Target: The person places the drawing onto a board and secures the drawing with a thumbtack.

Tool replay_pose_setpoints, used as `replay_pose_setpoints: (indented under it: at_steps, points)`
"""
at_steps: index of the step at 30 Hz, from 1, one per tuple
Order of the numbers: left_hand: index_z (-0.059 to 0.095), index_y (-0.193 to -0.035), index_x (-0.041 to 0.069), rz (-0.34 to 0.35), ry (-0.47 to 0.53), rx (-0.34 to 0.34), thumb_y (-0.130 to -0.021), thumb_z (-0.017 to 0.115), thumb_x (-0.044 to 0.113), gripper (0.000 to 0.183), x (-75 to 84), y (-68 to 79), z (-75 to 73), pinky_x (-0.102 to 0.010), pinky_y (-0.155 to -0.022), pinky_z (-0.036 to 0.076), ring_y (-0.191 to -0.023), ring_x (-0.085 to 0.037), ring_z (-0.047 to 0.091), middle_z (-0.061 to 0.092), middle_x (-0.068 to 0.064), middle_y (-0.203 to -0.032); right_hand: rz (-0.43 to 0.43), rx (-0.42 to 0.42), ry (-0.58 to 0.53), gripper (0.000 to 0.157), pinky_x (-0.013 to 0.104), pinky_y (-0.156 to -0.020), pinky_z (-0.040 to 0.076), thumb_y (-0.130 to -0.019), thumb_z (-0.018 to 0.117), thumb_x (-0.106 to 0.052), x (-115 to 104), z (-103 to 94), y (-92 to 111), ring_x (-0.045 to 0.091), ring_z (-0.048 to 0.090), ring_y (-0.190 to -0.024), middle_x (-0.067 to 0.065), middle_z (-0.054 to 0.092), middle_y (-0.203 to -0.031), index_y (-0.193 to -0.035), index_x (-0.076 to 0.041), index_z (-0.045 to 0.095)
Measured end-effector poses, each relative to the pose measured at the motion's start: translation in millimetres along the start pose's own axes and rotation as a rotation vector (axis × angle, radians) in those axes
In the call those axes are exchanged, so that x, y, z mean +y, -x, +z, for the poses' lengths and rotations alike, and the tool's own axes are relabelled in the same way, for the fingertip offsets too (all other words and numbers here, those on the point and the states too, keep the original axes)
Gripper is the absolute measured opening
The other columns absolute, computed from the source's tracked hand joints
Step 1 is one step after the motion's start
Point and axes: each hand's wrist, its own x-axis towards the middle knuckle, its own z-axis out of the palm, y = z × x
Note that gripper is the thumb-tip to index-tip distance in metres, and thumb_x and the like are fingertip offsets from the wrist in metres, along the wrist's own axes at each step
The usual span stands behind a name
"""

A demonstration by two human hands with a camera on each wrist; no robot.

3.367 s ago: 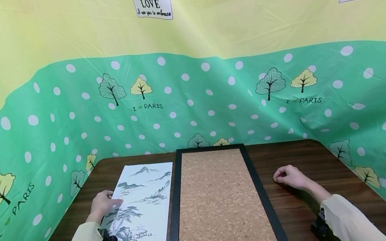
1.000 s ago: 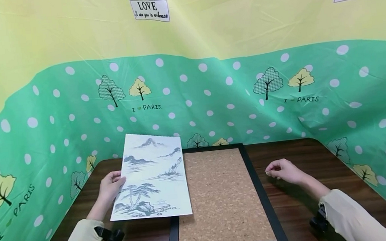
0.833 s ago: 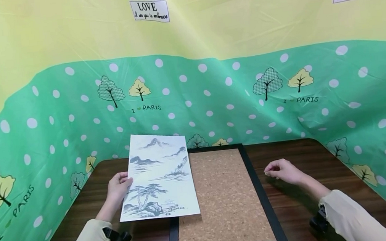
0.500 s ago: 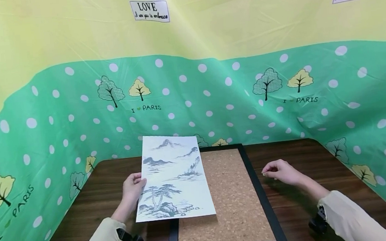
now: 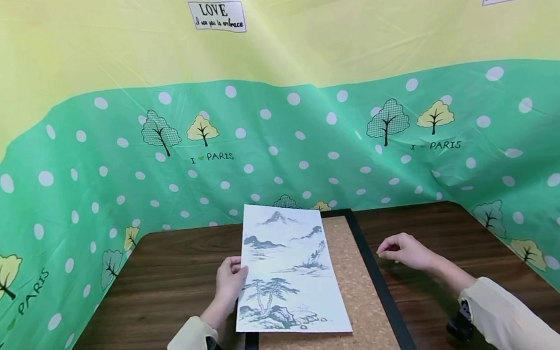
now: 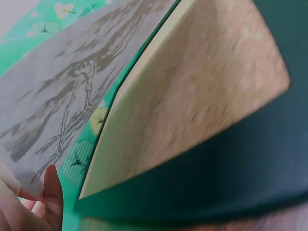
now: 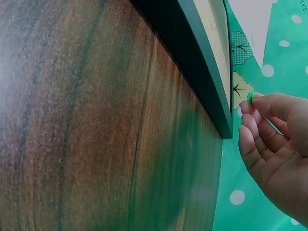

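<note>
In the head view, a white sheet of paper [image 5: 287, 252] printed with an ink landscape of mountains and trees is held above a black-framed cork board [image 5: 363, 295]. My left hand [image 5: 230, 282] pinches its left edge between thumb and fingers. The sheet is tilted and covers the upper left of the board, leaving a strip of cork at the right and bottom. Right of the frame, my right hand [image 5: 406, 251] hovers over the table. It pinches a small green push pin [image 7: 251, 97] between thumb and forefinger, best seen in the right wrist view.
The board lies on a dark wooden table [image 5: 168, 273]. A green and yellow cloth [image 5: 300, 123] with dots and trees hangs around the table's back and sides. Each wrist wears a black camera [image 5: 460, 323].
My left hand has lifted the sheet off the table and carried it right over the cork board, lowering it slightly in the last half second. My right hand has shifted slightly left.
</note>
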Motion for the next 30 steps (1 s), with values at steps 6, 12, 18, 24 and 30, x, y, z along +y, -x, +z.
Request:
replay_pose_setpoints:
  at_steps: [6,12,18,24,30]
  points:
    - [0.053,-0.105,-0.006,-0.015,0.003,-0.030,-0.084,0.053,-0.002,0.021,-2.2,8.6,17.2,-0.026,-0.059,0.043,-0.067,-0.017,0.052,0.057,-0.012,-0.082,0.009,-0.004,0.010,0.013,0.029,-0.058,0.048,-0.086,0.058,-0.007,2,4.7,-1,0.019,0.052,-0.067,0.014,0.063,-0.084,-0.092,0.002,0.066]
    - [0.053,-0.105,-0.006,0.007,-0.012,-0.042,-0.085,0.053,-0.001,0.021,-1.8,16.4,29.2,-0.028,-0.060,0.043,-0.069,-0.018,0.053,0.057,-0.014,-0.084,0.009,0.001,0.020,0.013,0.030,-0.057,0.048,-0.086,0.059,-0.007,0,7.9,-1,0.024,0.053,-0.067,0.012,0.063,-0.084,-0.091,0.001,0.066]
    - [0.054,-0.103,-0.006,0.019,-0.022,-0.047,-0.082,0.055,-0.001,0.021,-3.2,21.7,37.9,-0.027,-0.060,0.043,-0.070,-0.018,0.052,0.057,-0.013,-0.083,0.009,0.011,0.017,0.012,0.030,-0.056,0.048,-0.086,0.060,-0.007,-2,11.0,0,0.023,0.052,-0.065,0.012,0.063,-0.083,-0.090,0.002,0.066]
    - [0.055,-0.098,-0.004,0.045,-0.057,-0.038,-0.078,0.057,-0.001,0.021,-3.8,25.0,42.8,-0.028,-0.063,0.042,-0.071,-0.017,0.052,0.058,-0.010,-0.080,0.007,0.018,0.017,0.012,0.026,-0.054,0.046,-0.085,0.060,-0.009,0,13.6,0,0.022,0.052,-0.064,0.012,0.063,-0.082,-0.089,0.001,0.067]
    - [0.055,-0.096,-0.005,0.073,-0.078,-0.065,-0.077,0.057,-0.002,0.020,-6.3,26.3,45.2,-0.028,-0.063,0.042,-0.072,-0.016,0.052,0.057,-0.009,-0.080,0.021,0.021,0.018,0.011,0.028,-0.055,0.047,-0.086,0.060,-0.009,1,15.1,0,0.021,0.052,-0.066,0.011,0.063,-0.083,-0.089,0.000,0.067]
